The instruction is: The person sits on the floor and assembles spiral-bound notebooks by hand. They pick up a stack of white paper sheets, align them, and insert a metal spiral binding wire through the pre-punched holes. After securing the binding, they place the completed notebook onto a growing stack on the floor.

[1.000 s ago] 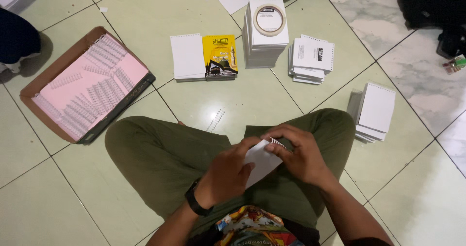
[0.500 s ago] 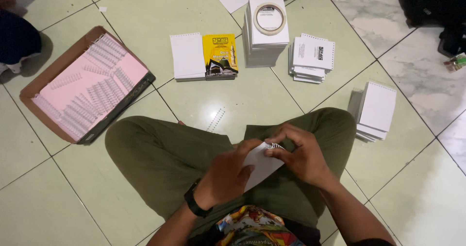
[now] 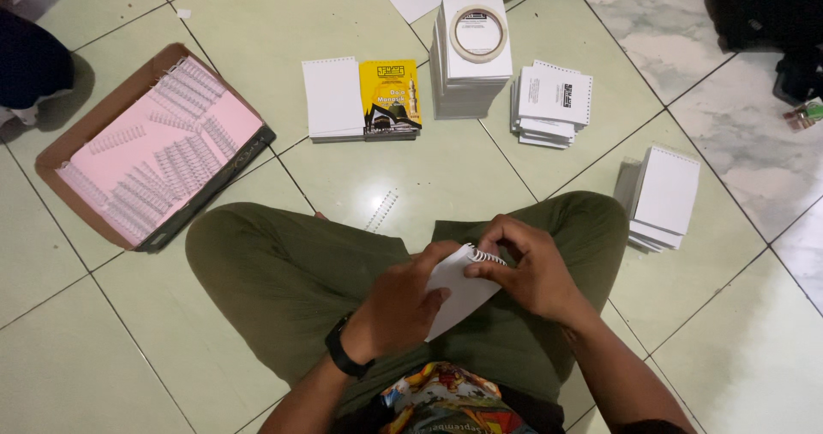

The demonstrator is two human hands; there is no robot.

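Pale green floor tiles are filling the frame, with a person sitting cross-legged low in the middle of it in olive trousers. The left hand, a black band at its wrist, is gripping the lower edge of a small white booklet held above the lap at centre frame. The right hand is pinching the booklet's upper edge, its fingertips working at the wire spiral binding there.

The booklet is looking light and thin, a sheaf of paper that will bend easily, so it is best held flat by its edges with the thumb across the cover. The wire coil is looking springy and easy to deform, calling for a gentle fingertip pinch rather than a squeeze.

Just above the knees a loose spiral wire is lying on the tile. Further up, a white pad and a yellow-covered booklet are sitting side by side. A tall stack with a roll of tape on top is standing to their right, with shorter stacks and beyond. At the upper left, an open cardboard box is showing rows of coils on pink paper.

Compared with the earlier frames, both hands are keeping the same grip, the right fingers shifting only slightly along the coil.
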